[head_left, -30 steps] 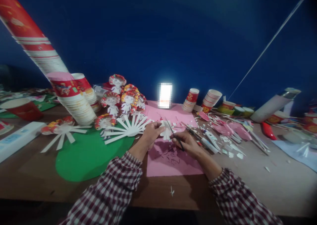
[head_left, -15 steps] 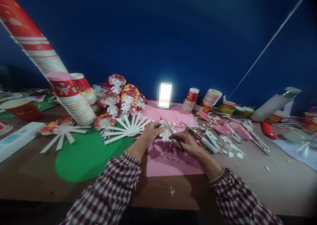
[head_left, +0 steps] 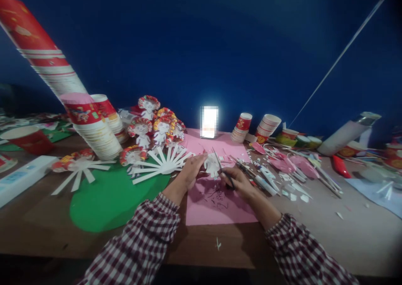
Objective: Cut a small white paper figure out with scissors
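My left hand [head_left: 193,171] is closed at the left edge of a small white paper cutout [head_left: 212,165], which is held over the pink sheet [head_left: 204,211]. Its thumb and fingertips are partly hidden. My right hand [head_left: 240,182] grips a pair of dark-handled scissors [head_left: 230,180]. The blades point up and away, along the cutout's right side. Dark handwriting marks the pink sheet below both hands. A fan of white paper strips [head_left: 166,166] lies left of my left hand, partly over a green sheet [head_left: 94,211].
Decorated paper dolls [head_left: 161,130] stand behind the fan. Tall stacks of paper cups [head_left: 94,126] lean at the left; shorter cup stacks [head_left: 241,126] stand at the back right. Pens [head_left: 265,183], paper scraps and a red object [head_left: 341,166] litter the right side. A bright blurred screen [head_left: 210,121] is at the back.
The paper cutout has turned slightly and shifted right. My left fingers have straightened along its edge. My right hand and the scissors have moved a little to the right.
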`<state>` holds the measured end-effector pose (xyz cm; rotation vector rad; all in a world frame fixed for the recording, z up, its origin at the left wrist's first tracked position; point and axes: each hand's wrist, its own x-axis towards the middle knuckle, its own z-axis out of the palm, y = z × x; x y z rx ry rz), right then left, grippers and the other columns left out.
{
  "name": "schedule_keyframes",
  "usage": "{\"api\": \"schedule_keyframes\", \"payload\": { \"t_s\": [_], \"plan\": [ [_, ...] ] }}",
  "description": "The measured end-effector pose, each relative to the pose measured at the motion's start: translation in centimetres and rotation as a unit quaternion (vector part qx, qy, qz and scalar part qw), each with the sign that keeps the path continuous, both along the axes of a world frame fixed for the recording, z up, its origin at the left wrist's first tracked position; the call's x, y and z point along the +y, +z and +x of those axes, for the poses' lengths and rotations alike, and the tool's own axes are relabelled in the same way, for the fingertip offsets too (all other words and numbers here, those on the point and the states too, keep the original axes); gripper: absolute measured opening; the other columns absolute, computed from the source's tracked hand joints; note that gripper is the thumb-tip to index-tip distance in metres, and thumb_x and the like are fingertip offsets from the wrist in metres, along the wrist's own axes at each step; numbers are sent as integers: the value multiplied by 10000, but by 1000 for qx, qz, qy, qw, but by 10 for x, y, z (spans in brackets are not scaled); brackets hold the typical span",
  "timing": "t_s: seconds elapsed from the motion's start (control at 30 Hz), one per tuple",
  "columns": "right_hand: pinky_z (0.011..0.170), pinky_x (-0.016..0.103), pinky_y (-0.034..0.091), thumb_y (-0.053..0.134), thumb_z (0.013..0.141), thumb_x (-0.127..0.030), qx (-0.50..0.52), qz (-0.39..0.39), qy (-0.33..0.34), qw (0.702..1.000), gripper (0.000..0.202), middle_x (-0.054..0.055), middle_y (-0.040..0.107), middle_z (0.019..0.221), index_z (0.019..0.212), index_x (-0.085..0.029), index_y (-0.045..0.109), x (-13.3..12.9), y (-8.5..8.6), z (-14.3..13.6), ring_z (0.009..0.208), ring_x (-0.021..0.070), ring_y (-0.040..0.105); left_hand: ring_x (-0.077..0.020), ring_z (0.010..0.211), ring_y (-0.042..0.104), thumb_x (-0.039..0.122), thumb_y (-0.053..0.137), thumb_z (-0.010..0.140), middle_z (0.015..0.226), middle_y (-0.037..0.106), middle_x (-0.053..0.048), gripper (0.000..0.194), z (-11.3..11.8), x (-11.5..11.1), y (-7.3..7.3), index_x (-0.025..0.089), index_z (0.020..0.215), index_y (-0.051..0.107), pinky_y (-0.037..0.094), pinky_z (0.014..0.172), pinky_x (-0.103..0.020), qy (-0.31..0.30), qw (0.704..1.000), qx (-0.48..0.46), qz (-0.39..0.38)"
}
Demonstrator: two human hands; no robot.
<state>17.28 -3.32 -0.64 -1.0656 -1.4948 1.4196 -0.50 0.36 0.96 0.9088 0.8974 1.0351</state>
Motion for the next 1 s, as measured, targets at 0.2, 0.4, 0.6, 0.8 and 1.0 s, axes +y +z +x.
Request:
{"api": "schedule_keyframes", "payload": {
  "t_s": [0.2, 0.4, 0.6, 0.8, 1.0],
  "plan": [
    [427, 212, 352, 677, 708, -586, 3, -11, -4, 1000, 445, -21, 499, 537, 689, -165, 537, -3, 8, -4, 456, 94, 459, -112, 566, 562, 643, 632, 685, 662, 587, -16, 518, 2, -1, 2, 146, 830, 622, 501, 525, -225, 5, 998, -22, -55],
    [439, 206, 317, 673, 707, -593, 10, 6, -24, 1000, 454, -29, 470, 546, 673, -161, 536, -2, 6, -6, 477, 84, 415, -108, 587, 588, 478, 764, 631, 710, 650, -32, 408, 6, -4, -2, 136, 818, 643, 480, 536, -207, -48, 999, -12, -12],
    [448, 202, 302, 682, 713, -569, 2, 9, -17, 1000, 431, -35, 466, 564, 727, -154, 566, -3, 6, -6, 488, 78, 392, -102, 558, 561, 317, 828, 535, 672, 651, -15, 375, 10, -5, -6, 124, 792, 634, 457, 543, -218, -18, 1000, -10, 8],
    [456, 203, 302, 677, 734, -553, 9, 4, -8, 1000, 423, -35, 466, 573, 830, -145, 618, 0, -4, -2, 495, 82, 395, -111, 576, 558, 363, 801, 546, 658, 626, 0, 365, 9, -1, -12, 129, 772, 636, 454, 553, -233, 7, 1000, -2, 5],
    [462, 205, 316, 664, 749, -554, 1, 10, 5, 1000, 455, -22, 489, 595, 919, -132, 648, 3, -7, -1, 509, 88, 414, -104, 550, 524, 363, 779, 571, 613, 584, 22, 314, 10, -2, -11, 142, 720, 612, 437, 528, -228, 30, 999, 27, 10]
  ]
}}
